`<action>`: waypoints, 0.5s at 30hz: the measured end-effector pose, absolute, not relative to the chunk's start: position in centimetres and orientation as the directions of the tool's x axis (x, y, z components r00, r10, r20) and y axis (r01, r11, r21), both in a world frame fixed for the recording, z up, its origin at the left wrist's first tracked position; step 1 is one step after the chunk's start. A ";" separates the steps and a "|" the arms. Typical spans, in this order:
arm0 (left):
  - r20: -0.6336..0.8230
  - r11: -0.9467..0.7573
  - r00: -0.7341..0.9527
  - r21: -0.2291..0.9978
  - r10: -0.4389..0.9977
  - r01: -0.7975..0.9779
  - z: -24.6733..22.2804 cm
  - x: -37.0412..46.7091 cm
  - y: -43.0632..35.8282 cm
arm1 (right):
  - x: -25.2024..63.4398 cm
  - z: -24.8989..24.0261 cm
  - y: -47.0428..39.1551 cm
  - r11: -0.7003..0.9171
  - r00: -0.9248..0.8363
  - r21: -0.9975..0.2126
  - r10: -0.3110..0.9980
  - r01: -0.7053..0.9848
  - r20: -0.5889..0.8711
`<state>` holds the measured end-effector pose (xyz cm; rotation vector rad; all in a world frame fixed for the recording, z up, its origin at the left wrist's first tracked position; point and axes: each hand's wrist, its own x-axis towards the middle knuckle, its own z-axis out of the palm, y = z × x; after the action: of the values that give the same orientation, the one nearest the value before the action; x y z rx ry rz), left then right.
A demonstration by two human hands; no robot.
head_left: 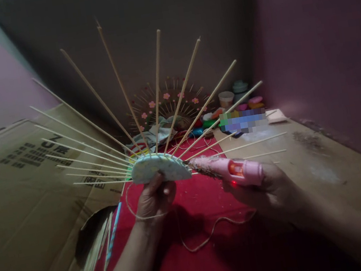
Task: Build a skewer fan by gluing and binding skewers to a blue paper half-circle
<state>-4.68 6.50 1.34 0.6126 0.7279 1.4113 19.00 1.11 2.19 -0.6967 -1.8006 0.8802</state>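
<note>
My left hand (156, 199) pinches the pale half-disc (175, 169) by its flat edge, above the red cloth (173, 268), inward of the cloth's left edge, likely keeping the fanned sticks (158, 75) clear. My right hand (265, 193) grips the pink glue gun (217, 169), nozzle just beside the disc's right corner.

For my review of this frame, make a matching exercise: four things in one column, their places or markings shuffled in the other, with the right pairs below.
Things
1. glue gun
2. half-round piece
3. cardboard box
4. flower-decorated fan shape

Places or markings
A. bears dark printing
B. held in the left hand
C. in the background
D. held in the right hand

Pairs: 1-D, 2-B, 3-A, 4-C
</note>
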 end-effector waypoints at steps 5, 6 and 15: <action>-0.052 0.061 0.033 0.763 0.998 -0.643 1.5 -4.3 6.3 | 18.8 2.6 1.2 0.579 -0.366 -0.810 0.777 0.094 0.513; -0.046 0.061 0.040 0.768 0.998 -0.637 1.5 -4.2 6.3 | 18.8 2.7 1.2 0.575 -0.367 -0.812 0.780 0.101 0.507; -0.015 0.060 0.078 0.787 0.997 -0.614 1.5 -3.9 5.9 | 18.8 2.6 1.0 0.588 -0.317 -0.792 0.792 0.163 0.522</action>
<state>-3.94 5.92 1.51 0.7158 0.6828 1.3748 18.75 1.05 2.58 -0.7785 -1.8103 0.7814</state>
